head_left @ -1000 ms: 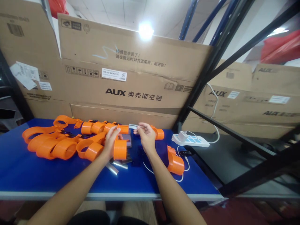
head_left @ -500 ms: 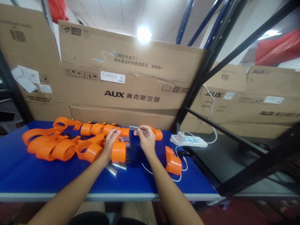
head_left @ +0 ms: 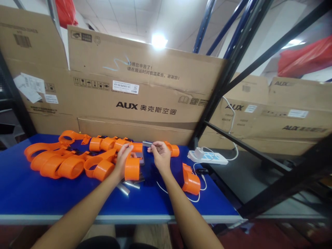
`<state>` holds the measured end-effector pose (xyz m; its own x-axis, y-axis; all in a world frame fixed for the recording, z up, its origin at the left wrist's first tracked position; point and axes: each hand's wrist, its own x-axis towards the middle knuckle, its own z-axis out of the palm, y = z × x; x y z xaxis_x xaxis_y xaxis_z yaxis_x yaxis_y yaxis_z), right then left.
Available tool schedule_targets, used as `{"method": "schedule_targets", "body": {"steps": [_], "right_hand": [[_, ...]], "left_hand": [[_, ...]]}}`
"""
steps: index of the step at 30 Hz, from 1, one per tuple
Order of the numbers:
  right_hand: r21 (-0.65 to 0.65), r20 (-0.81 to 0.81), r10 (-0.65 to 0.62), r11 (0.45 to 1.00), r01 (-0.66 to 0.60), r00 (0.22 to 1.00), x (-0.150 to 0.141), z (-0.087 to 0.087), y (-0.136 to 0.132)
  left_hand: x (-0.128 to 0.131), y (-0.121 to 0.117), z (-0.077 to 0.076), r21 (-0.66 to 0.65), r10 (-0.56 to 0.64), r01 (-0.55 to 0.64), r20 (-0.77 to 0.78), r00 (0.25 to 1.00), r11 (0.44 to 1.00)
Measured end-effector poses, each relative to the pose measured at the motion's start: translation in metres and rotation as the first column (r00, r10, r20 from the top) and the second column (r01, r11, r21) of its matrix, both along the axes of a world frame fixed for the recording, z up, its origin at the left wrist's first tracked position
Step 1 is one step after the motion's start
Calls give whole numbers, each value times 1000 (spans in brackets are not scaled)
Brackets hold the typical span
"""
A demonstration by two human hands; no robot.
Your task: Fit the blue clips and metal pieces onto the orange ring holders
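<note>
Head view: left grip [head_left: 122,162] holds orange piece [head_left: 132,169]; right grip [head_left: 162,157] pinches metal strip [head_left: 147,144], long axis pointing left.

1 silver strip [head_left: 147,143] is held just beside 1 orange ring-ended part [head_left: 132,168].

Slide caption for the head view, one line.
Left hand holding an orange part, right hand holding a silvery strip, over a blue table.
</note>
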<state>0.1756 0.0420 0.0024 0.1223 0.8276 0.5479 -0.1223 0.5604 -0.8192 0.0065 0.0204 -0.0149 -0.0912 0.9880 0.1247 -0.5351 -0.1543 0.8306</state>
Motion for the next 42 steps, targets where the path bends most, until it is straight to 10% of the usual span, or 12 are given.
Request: {"method": "schedule_targets", "body": {"steps": [42], "right_hand": [[-11,150,-49,999,52,987,6,-4,-1]], "left_hand": [[-6,7,-3,9,122,-122,-6,993,993]]}}
